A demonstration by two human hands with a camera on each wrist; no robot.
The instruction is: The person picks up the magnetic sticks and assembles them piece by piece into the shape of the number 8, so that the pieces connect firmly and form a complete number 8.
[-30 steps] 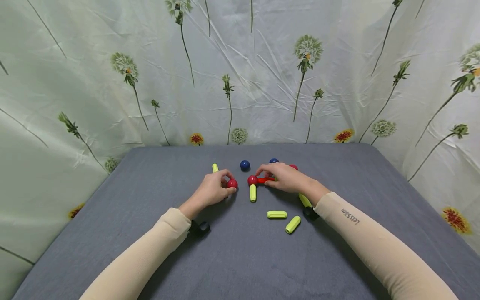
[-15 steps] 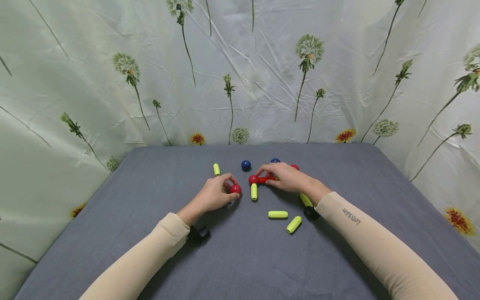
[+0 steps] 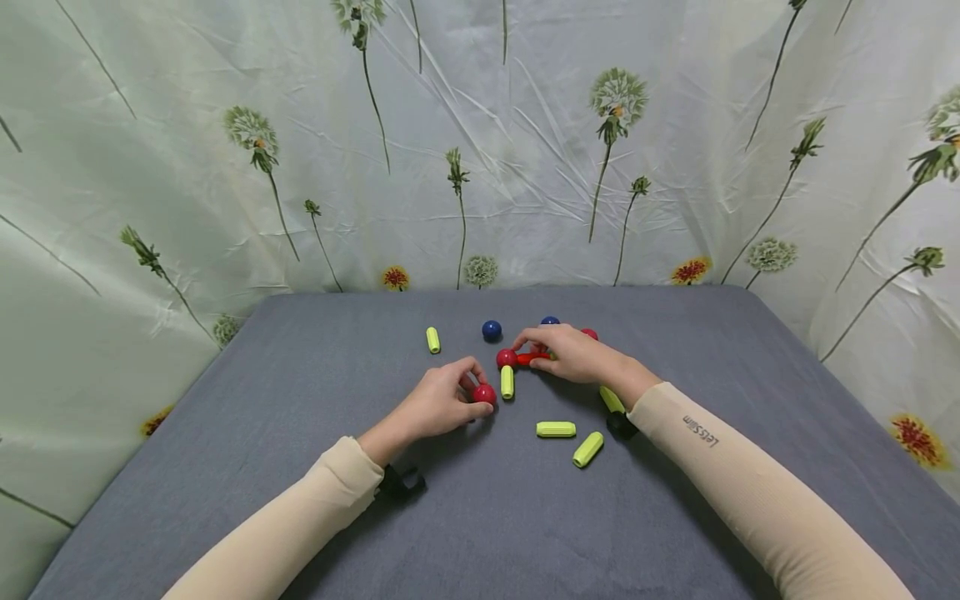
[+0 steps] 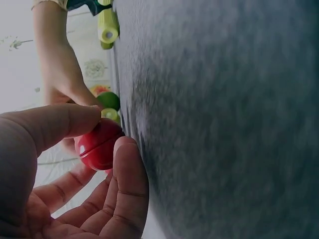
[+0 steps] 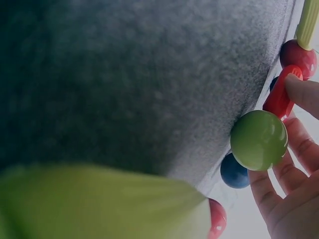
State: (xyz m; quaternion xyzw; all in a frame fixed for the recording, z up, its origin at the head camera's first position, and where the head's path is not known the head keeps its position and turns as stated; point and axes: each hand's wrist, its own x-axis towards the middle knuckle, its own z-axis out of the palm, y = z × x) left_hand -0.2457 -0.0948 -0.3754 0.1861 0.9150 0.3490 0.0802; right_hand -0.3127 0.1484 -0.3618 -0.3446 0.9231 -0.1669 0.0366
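Note:
In the head view my left hand (image 3: 438,404) pinches a red ball (image 3: 484,395) between thumb and fingers; a groove circles this ball in the left wrist view. My right hand (image 3: 577,354) grips a short red rod (image 5: 280,94), its thumb lying on the rod. One end of that rod meets another red ball (image 3: 507,358), and a green ball (image 5: 259,140) sits at the other end. From the second red ball a yellow-green ribbed rod (image 3: 507,383) points toward me, just right of the ball in my left hand.
Two blue balls (image 3: 491,331) lie farther back, with a third red ball (image 3: 589,333) behind my right hand. Loose yellow-green rods (image 3: 556,429) lie in front, one (image 3: 432,340) at back left, one (image 3: 612,399) under the right wrist. A flowered curtain (image 3: 540,167) hangs behind the grey table (image 3: 480,533).
My left hand has carried its red ball to the right and nearer to me, to beside the yellow-green rod. The right hand keeps its place on the red rod.

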